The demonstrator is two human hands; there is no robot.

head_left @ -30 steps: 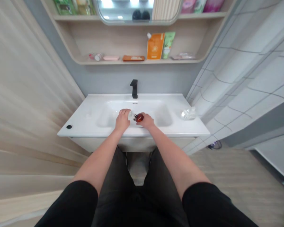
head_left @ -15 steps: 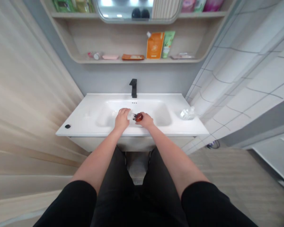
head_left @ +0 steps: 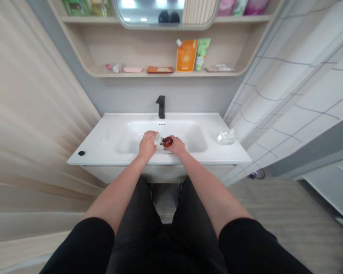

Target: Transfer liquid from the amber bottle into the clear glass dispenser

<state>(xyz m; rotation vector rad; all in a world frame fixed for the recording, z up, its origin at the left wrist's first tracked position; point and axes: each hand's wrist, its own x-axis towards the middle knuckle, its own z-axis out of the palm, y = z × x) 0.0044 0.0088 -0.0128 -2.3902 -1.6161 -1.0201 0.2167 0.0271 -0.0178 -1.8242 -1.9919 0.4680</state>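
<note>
Red-brown bottle (head_left: 168, 142) between hands, clasped in right hand (head_left: 177, 145); black top (head_left: 163, 139) pointing left toward clear container (head_left: 157, 139), clasped in left hand (head_left: 147, 145); basin (head_left: 196, 137) below.

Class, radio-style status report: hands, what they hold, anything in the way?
Left hand holding clear container. Right hand gripping brown bottle, dark end toward container. Faucet beyond, apart from both hands.

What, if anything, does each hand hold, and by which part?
Left hand: a small clear container, by its left side. Right hand: a glossy amber bottle, by its rounded body, not its black neck.
</note>
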